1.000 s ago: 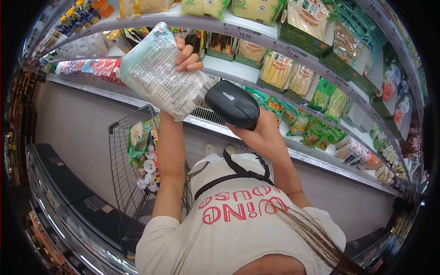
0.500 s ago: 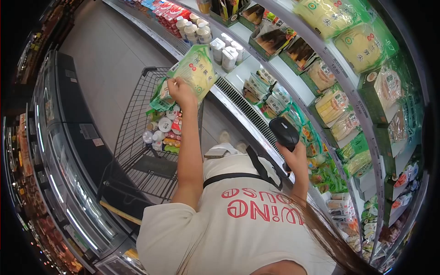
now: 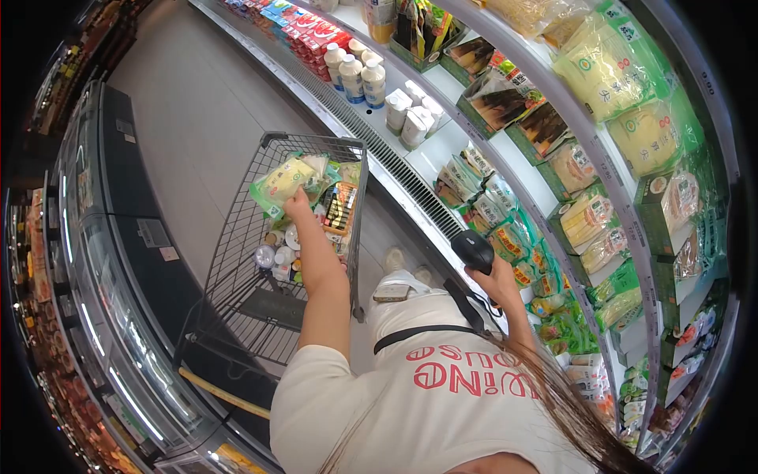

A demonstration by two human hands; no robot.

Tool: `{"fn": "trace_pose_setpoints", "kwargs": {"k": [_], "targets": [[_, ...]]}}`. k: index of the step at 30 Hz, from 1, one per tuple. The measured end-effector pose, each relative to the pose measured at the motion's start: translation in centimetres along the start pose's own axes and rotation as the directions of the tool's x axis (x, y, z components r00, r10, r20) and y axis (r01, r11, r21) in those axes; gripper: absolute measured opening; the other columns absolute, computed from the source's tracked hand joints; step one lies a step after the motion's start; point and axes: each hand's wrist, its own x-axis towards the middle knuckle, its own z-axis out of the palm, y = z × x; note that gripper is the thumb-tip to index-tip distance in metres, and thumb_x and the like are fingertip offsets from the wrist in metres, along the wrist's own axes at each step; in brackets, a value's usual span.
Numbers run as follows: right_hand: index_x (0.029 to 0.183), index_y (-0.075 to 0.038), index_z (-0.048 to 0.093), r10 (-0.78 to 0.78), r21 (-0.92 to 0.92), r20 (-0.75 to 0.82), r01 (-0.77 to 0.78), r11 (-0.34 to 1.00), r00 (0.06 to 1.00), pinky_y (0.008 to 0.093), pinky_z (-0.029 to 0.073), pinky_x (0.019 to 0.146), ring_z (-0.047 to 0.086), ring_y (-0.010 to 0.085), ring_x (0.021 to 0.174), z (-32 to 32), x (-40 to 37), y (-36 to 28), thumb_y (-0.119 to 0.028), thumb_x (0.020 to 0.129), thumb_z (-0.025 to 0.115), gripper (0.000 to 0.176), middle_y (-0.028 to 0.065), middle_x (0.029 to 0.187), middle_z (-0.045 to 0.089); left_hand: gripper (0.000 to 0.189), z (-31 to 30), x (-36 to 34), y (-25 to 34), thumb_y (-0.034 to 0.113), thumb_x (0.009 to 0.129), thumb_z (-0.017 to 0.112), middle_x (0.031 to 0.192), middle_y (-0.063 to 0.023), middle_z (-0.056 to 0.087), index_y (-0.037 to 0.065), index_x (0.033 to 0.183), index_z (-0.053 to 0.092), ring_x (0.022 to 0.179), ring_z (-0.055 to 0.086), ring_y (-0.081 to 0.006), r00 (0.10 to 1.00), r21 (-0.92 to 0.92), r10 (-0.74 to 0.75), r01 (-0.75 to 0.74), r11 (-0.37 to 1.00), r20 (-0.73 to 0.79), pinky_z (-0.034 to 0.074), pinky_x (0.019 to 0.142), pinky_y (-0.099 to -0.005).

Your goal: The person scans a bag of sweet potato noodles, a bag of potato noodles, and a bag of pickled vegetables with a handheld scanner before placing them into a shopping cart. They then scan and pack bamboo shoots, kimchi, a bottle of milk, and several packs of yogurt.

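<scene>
My left hand reaches down into a wire shopping cart, fingers closed on the edge of a flat green-and-yellow food packet. This packet is tilted over the other goods at the cart's far end. Beneath and beside it lie more packets, a tray of dark items and several bottles and jars. On the other side, my right hand grips a black handheld barcode scanner, with its head pointing up and forward near the lower shelf edge.
To the right rises a curved refrigerated shelf with green packets, boxed goods, white bottles and white cartons. A dark freezer case lines the left side. Grey floor runs between them.
My left hand has lowered the packet from above the cart's edge to among the goods inside. My right hand still holds the scanner. The view has shifted slightly.
</scene>
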Motion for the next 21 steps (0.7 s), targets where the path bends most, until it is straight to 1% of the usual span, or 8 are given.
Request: {"fn": "trace_pose_setpoints", "kwargs": {"k": [3,6,8,10,12,15,18,21], "targets": [[0.109,0.002,0.061,0.048,-0.064,-0.004,-0.048,0.997,0.999,0.0358,0.049,0.08,0.067,0.0297,0.086,0.4,0.6,1.0,-0.023,0.073,0.075,0.045,0.0211,0.091,0.068,0.056,1.1,0.9,-1.9,0.026,0.091,0.057,0.133,-0.0196,0.053,-0.007,0.135,0.044,0.117,0.055,-0.0326,0.964,-0.691,-0.173,0.265,0.672,0.202,0.044,0.1,-0.0439],[0.106,0.002,0.061,0.025,-0.012,0.024,-0.024,1.0,0.999,0.0368,0.05,0.078,0.067,0.0318,0.084,0.3,0.5,-0.3,-0.022,0.075,0.073,0.041,0.0215,0.089,0.068,0.054,3.9,0.0,-1.2,0.013,0.093,0.053,0.135,-0.0233,0.047,-0.007,0.14,0.035,0.124,0.05,-0.0347,0.85,-0.853,-0.078,0.521,-0.023,0.521,0.043,0.104,-0.0436],[0.106,0.001,0.061,0.044,-0.023,0.015,-0.044,0.999,0.999,0.0384,0.05,0.077,0.067,0.0342,0.084,0.3,0.4,0.1,-0.026,0.075,0.073,0.043,0.0221,0.088,0.068,0.047,3.4,-6.5,0.3,0.01,0.097,0.046,0.141,-0.0217,0.035,-0.004,0.139,0.027,0.123,0.048,-0.0359,0.892,-0.818,0.081,0.367,0.442,0.444,0.043,0.105,-0.0473],[0.106,0.001,0.06,-0.003,-0.034,-0.001,0.003,0.999,1.0,0.0404,0.05,0.076,0.066,0.0373,0.083,0.8,0.7,1.2,-0.03,0.075,0.073,0.046,0.0238,0.087,0.067,0.041,2.0,-13.0,2.0,0.02,0.097,0.053,0.124,-0.0198,0.051,-0.003,0.129,0.04,0.103,0.061,-0.0309,0.865,-0.656,0.082,0.31,0.688,0.495,0.052,0.086,-0.0383],[0.107,0.001,0.059,-0.063,-0.024,-0.018,0.063,0.998,0.998,0.0412,0.05,0.074,0.066,0.0394,0.082,1.5,0.8,2.2,-0.031,0.075,0.073,0.047,0.0248,0.085,0.067,0.042,6.2,-9.9,-3.3,0.025,0.095,0.059,0.116,-0.0206,0.056,-0.003,0.123,0.047,0.103,0.059,-0.0321,0.836,-0.424,0.249,-0.021,0.906,0.489,0.049,0.084,-0.0386],[0.108,0.001,0.058,-0.062,-0.012,-0.018,0.062,0.998,0.998,0.0415,0.051,0.073,0.066,0.0401,0.081,1.6,0.6,1.8,-0.031,0.075,0.073,0.048,0.0245,0.085,0.067,0.042,4.4,-19.3,0.5,0.025,0.091,0.064,0.114,-0.023,0.055,-0.005,0.117,0.051,0.105,0.056,-0.036,0.821,0.213,0.544,-0.57,0.794,0.17,0.046,0.087,-0.0435],[0.109,0.001,0.058,-0.041,0.016,-0.035,0.042,0.999,0.999,0.0414,0.051,0.073,0.066,0.0399,0.081,1.3,-0.3,1.7,-0.031,0.075,0.073,0.049,0.0241,0.085,0.067,0.037,4.0,-24.2,6.9,0.02,0.086,0.067,0.111,-0.0229,0.057,-0.004,0.112,0.056,0.106,0.056,-0.0384,0.603,0.075,0.765,-0.794,0.603,0.228,0.044,0.09,-0.0466],[0.109,0.001,0.058,-0.009,0.019,-0.059,0.01,1.0,0.998,0.0415,0.051,0.075,0.066,0.0395,0.082,1.6,-0.5,2.7,-0.031,0.074,0.072,0.049,0.0241,0.087,0.067,0.022,4.5,-29.2,17.7,0.012,0.088,0.063,0.106,-0.0178,0.061,-0.002,0.105,0.06,0.098,0.06,-0.0315,0.467,-0.366,0.85,-0.767,0.527,0.245,0.047,0.084,-0.041]]}}
